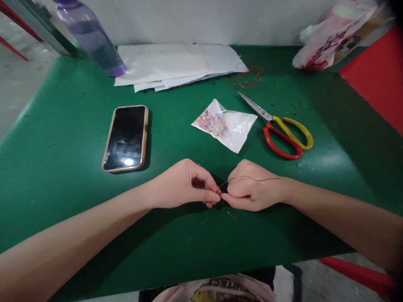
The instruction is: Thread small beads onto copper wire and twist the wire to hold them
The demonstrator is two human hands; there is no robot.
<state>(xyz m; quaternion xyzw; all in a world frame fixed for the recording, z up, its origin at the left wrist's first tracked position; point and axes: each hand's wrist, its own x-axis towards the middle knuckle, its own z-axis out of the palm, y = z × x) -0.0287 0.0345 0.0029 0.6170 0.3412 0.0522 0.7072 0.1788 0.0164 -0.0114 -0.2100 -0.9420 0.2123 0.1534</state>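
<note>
Between my two hands runs a thin reddish-brown wire (252,178), with one long end lying over the back of my right hand and short ends hanging below the fingertips. My left hand (185,186) is closed, thumb and forefinger pinching the wire. Close beside it, nearly touching, my right hand (248,186) is closed too, its thumb and curled forefinger at the same wire. Beyond the hands lies a small clear-and-white packet (225,126) of pastel beads. To its right, scissors (270,119) with one red and one yellow handle rest with blades slightly apart.
A phone (126,138) lies on the green table (170,138) at left. At the back stand a purple water bottle (91,40), white papers (176,63), a loose coil of wire (250,76) and a plastic bag (330,40). Something flat and red (378,79) sits at right.
</note>
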